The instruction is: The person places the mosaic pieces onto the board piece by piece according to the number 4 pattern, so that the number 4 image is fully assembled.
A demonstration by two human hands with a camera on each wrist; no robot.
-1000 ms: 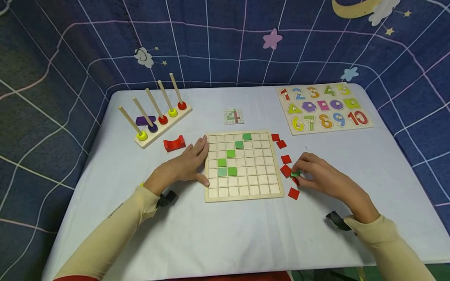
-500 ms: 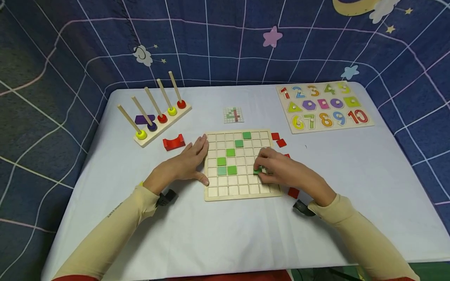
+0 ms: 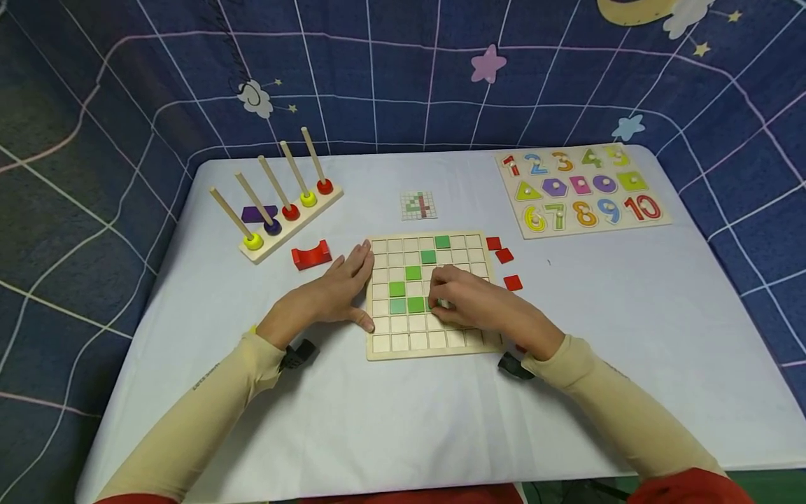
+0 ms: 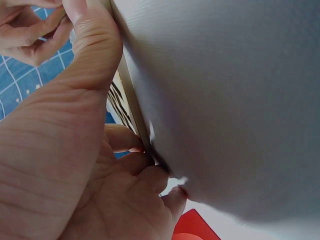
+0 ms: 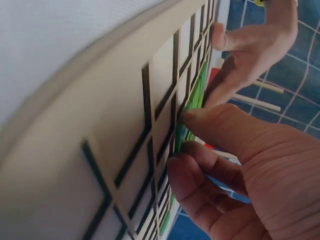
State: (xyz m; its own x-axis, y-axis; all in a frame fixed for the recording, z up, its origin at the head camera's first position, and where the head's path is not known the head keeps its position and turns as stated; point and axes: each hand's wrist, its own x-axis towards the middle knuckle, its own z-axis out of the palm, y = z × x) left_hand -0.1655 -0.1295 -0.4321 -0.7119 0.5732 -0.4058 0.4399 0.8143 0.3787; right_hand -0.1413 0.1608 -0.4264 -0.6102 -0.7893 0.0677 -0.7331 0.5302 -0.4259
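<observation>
Head view: the right hand has come from the loose red tiles at 3 o'clock of the grid board onto its middle, fingers pinching a green tile just right of the placed green tile; it looks about seated, though fingers hide it. The left hand lies flat, fingers relaxed, bracing the board's 9 o'clock edge on the surface.

Right wrist view: fingertips nip the green tile against the board.

Left wrist view: the left hand presses the board's edge.

Peg rack, number puzzle
</observation>
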